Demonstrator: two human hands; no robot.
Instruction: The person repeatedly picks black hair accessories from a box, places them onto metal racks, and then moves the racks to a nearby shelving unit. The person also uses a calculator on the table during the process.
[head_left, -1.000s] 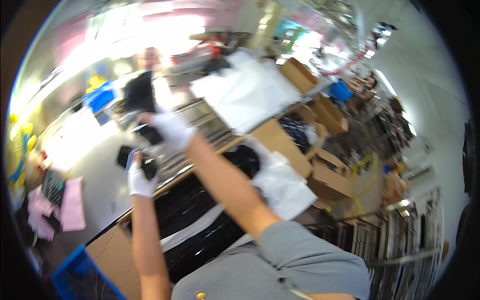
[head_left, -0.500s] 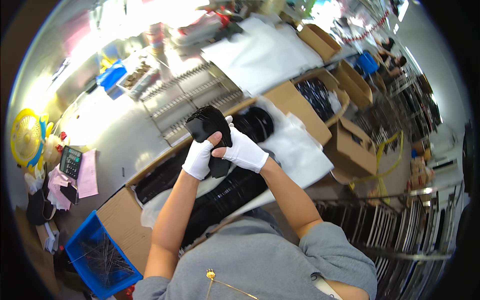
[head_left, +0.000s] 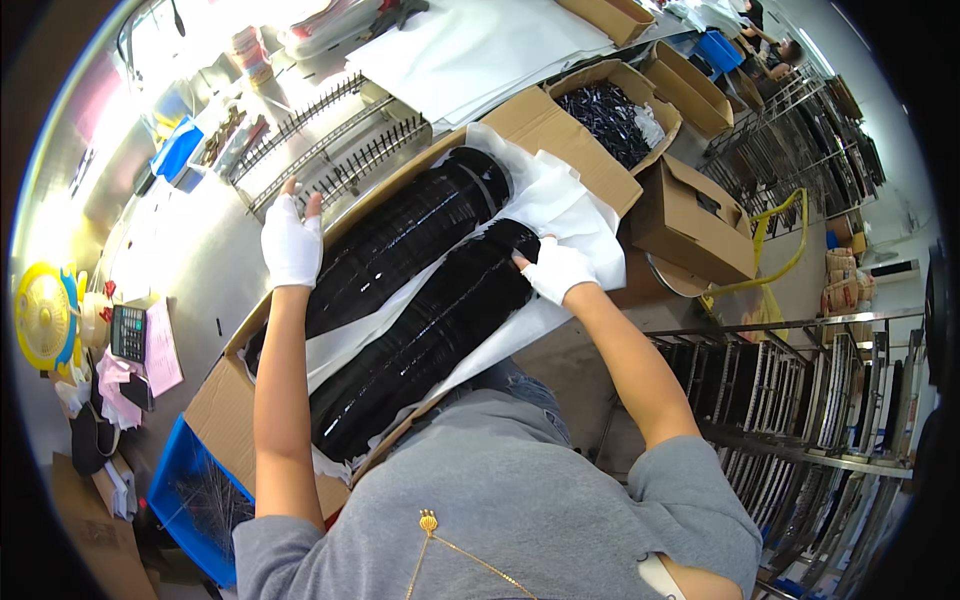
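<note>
Two long rows of glossy black thin pieces, a far row (head_left: pixel 410 225) and a near row (head_left: pixel 430 330), lie packed on edge in an open cardboard box (head_left: pixel 225 405). White sheet liner (head_left: pixel 570 195) runs between and around them. My left hand (head_left: pixel 292 245), in a white glove with bare thumb and fingertip, is raised beside the box's far edge, fingers apart and holding nothing. At the right end of the near row, my gloved right hand (head_left: pixel 562 270) touches the black pieces, thumb and finger spread; part of its fingers is hidden.
Beyond the box stand a metal rack with pins (head_left: pixel 340 150) and white sheets (head_left: pixel 480 50). A carton of black pieces (head_left: pixel 610 120) is at the far right. A blue bin of thin wires (head_left: pixel 190 500) sits lower left, near a calculator (head_left: pixel 128 332). Metal racks (head_left: pixel 800 400) fill the right.
The stack of black pieces held between both hands is no longer in them. My hands have parted, the left going left, the right going right and down onto the near row.
</note>
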